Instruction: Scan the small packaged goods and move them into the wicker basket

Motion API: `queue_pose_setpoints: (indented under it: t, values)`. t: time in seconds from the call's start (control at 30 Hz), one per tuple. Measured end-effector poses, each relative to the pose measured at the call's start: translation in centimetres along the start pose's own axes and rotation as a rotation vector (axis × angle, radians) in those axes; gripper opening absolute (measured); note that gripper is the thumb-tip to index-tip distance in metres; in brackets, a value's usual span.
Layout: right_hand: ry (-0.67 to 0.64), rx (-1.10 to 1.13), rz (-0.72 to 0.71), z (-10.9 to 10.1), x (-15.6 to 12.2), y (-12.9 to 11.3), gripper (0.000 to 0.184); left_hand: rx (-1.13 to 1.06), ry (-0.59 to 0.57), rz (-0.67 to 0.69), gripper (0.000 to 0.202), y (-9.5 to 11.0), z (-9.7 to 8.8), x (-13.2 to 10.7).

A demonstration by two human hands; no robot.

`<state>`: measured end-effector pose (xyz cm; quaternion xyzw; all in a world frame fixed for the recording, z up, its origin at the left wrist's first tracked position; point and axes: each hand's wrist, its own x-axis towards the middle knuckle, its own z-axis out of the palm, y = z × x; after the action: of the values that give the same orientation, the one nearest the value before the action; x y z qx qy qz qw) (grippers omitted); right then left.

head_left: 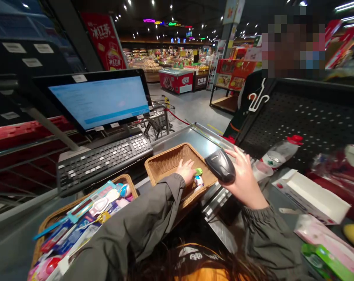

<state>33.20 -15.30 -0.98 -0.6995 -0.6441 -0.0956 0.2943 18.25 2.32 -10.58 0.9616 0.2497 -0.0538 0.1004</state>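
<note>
My right hand [243, 181] grips a black barcode scanner [220, 166], its head tilted over the right side of a brown wicker basket [165, 160]. Inside that basket is my left hand [186, 171], fingers stretched out and apart. Just right of it lies a small white and blue item [198, 180] with a green part [198, 171]; whether my hand touches it I cannot tell. A second wicker basket [129, 180], left of my left sleeve, is full of packaged goods such as boxes and toothbrush-like packs [89, 203].
A monitor [100, 99] and a black keyboard [103, 160] stand at the left. On the right are a clear bottle with a red cap [282, 151], an open white carton [314, 195], a pink pack [326, 238] and a green pack [326, 257]. A person [247, 93] stands beyond the perforated panel [311, 121].
</note>
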Motion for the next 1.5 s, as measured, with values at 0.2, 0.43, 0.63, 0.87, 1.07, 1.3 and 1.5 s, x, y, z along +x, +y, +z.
queue_pose_setpoints:
  t: [0.2, 0.43, 0.63, 0.87, 1.07, 1.3, 1.5]
  values:
    - [-0.035, 0.025, 0.016, 0.5, 1.3, 2.6, 0.044, -0.012, -0.013, -0.144, 0.032, -0.4, 2.8, 5.7]
    - [-0.108, 0.062, 0.039, 1.8, 3.0, 4.0, 0.043, -0.03, 0.045, -0.267, 0.067, 1.8, 5.2, 7.9]
    - [-0.132, 0.07, 0.043, 2.6, 3.4, 5.1, 0.045, -0.077, 0.09, -0.331, 0.052, 1.3, 5.2, 8.4]
    - [-0.107, 0.068, 0.052, 2.6, 3.5, 5.2, 0.043, -0.199, 0.066, -0.439, 0.038, -4.4, 0.3, 7.9]
    - [-0.067, 0.06, 0.005, 2.8, 3.9, 4.0, 0.044, -0.281, 0.322, -0.287, 0.031, -6.9, -8.1, 2.9]
    - [0.018, 0.079, -0.11, 2.8, 4.1, 0.8, 0.042, 0.099, 0.747, -0.04, 0.035, -6.1, -11.4, -7.9]
    - [0.003, 0.114, -0.261, 3.1, 3.8, -3.3, 0.041, 0.52, 1.003, 0.198, 0.042, -8.5, -10.2, -14.6]
